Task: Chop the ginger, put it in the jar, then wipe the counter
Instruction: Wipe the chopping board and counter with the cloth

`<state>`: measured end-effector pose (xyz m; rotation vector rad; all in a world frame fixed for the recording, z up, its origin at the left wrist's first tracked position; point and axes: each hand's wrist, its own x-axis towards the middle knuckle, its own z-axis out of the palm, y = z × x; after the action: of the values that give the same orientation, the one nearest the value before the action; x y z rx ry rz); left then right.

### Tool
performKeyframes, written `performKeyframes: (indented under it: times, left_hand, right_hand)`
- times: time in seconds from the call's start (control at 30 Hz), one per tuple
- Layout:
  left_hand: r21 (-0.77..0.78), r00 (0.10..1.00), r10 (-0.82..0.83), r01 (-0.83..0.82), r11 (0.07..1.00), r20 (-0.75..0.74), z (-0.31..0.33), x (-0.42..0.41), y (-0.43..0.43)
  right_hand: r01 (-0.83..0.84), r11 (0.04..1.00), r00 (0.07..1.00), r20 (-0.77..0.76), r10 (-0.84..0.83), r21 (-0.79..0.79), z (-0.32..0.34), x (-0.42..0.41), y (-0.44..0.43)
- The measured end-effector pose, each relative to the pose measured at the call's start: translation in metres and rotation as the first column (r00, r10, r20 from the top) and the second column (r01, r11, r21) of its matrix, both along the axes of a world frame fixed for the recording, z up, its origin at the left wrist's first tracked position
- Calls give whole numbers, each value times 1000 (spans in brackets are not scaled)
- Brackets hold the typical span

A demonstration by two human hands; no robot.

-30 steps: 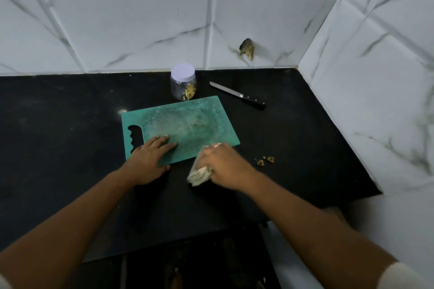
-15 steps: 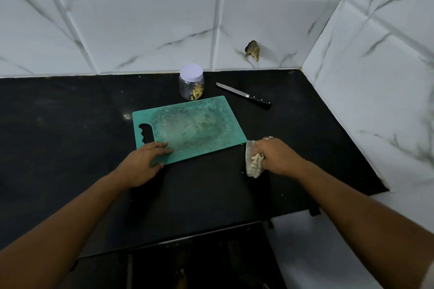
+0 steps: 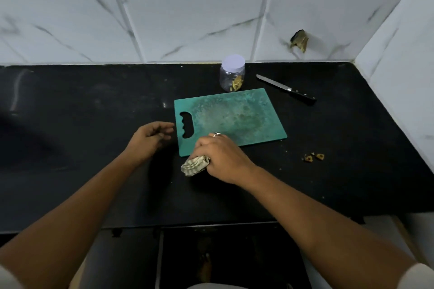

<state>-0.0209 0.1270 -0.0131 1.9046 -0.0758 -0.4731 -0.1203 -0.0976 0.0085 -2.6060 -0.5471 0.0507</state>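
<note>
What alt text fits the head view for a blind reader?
A right hand grips a crumpled cloth at the near edge of a green cutting board on a black counter; the left hand, empty, is beside it. A lidded jar and knife sit behind.

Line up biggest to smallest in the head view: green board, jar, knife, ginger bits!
Green board, largest.
Knife and jar: too alike, knife longer, jar wider.
Ginger bits, smallest.

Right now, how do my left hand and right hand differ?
The left hand holds nothing, fingers curled beside the cutting board; the right hand grips a crumpled cloth at the board's near edge. The right hand wears a ring; none shows on the left hand. Both are over the black counter.
</note>
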Motion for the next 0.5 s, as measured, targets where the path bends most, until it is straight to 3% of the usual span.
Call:
performKeyframes:
  times: [0.07,0.17,0.33,0.5]
  left_hand:
    - [0,1000,20,-20,1000,-13,-2,-2,11]
    - [3,999,29,-28,1000,-28,-6,-5,19]
    - [47,999,4,-3,999,-33,-8,-7,21]
    - [52,999,-42,42,998,0,-11,-10,7]
  right_hand:
    - [-46,999,999,20,47,-24,-3,3,14]
    - [-155,983,985,-91,146,-101,-22,-7,30]
    - [-86,996,974,-213,79,-23,-36,-24,1]
    - [5,986,952,-301,-56,-169,-24,-40,-110]
